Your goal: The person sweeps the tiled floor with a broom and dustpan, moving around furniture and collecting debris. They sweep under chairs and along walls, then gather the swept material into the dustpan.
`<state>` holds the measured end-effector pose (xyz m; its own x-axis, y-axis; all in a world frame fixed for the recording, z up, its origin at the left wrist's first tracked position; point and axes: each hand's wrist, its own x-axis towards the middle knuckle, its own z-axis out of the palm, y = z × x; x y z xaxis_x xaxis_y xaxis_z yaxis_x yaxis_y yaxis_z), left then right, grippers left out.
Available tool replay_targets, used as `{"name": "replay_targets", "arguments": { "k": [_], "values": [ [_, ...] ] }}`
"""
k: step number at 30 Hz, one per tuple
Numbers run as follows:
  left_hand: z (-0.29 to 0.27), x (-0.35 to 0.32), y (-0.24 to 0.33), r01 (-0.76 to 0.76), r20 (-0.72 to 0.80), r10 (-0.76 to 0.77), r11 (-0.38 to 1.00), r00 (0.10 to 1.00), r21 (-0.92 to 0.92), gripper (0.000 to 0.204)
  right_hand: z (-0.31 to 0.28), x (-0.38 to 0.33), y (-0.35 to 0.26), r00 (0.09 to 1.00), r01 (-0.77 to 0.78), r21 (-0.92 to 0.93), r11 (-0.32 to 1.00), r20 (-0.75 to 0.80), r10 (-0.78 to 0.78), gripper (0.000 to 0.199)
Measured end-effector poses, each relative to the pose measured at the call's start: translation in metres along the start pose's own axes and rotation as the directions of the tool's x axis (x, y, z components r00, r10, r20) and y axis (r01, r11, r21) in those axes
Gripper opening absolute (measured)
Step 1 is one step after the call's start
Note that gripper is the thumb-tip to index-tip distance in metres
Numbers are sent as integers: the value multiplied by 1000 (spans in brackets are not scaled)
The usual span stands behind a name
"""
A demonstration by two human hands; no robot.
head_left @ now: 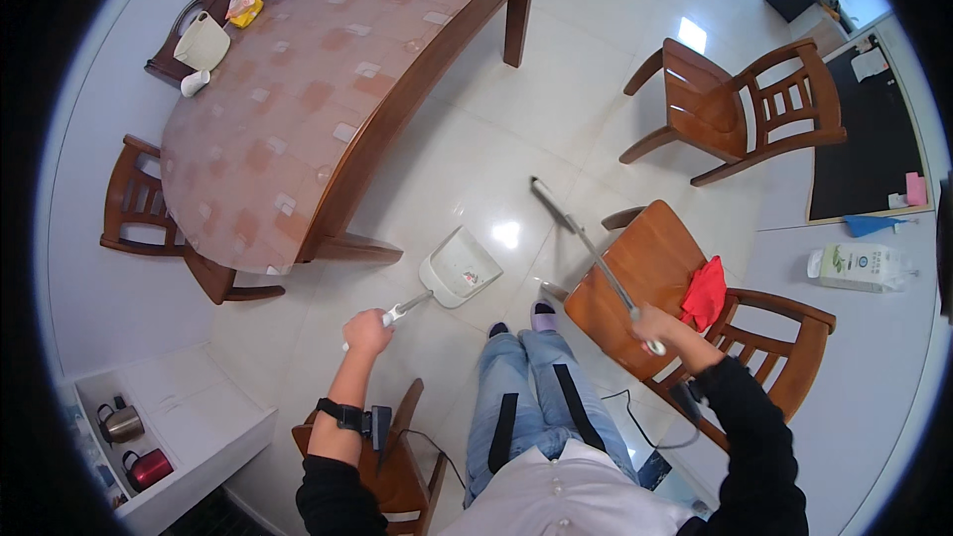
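My left hand (368, 332) is closed around the handle of a white long-handled dustpan (437, 286), whose pan rests on or just above the tiled floor in front of my feet. A few small bits of litter lie inside the pan. My right hand (660, 326), slightly blurred, grips the pale grip end of a long grey broom (604, 266). Its stick slants away to the upper left, passing over the edge of a wooden chair (635, 258). The broom's narrow dark far end is to the right of the dustpan, apart from it; whether it touches the floor I cannot tell.
A long dining table (288, 109) stands at the left, its leg (357, 248) close to the dustpan. A red cloth (704, 295) lies on the near right chair. Another chair (700, 94) stands farther right. An open drawer (213, 452) with mugs juts out at the lower left.
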<state>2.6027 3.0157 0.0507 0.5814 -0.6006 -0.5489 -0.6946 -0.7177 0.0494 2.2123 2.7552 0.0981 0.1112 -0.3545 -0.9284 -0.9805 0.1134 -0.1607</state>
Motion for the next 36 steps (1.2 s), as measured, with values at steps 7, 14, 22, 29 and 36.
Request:
{"name": "replay_targets", "arguments": {
  "k": [7,14,22,29,36],
  "values": [
    [9,3,-14,61,59,-62,998,996,16,25,78,33,-21,932,358,-741,568,324,-164,22],
    [13,-10,-20,-21,-68,18,999,998,-40,27,-10,-87,18,971,170,-205,964,202,-129,28],
    [-39,36,47,4,-76,-9,998,997,-70,33,-50,-106,40,950,8,-247,969,-302,-85,33],
    [-102,123,156,-188,-104,186,982,977,-17,34,-187,-45,67,865,-227,-302,926,-499,49,30],
    [-156,231,261,-346,-69,360,924,930,163,31,-295,71,107,910,-248,2,969,-344,234,22]
  ]
}}
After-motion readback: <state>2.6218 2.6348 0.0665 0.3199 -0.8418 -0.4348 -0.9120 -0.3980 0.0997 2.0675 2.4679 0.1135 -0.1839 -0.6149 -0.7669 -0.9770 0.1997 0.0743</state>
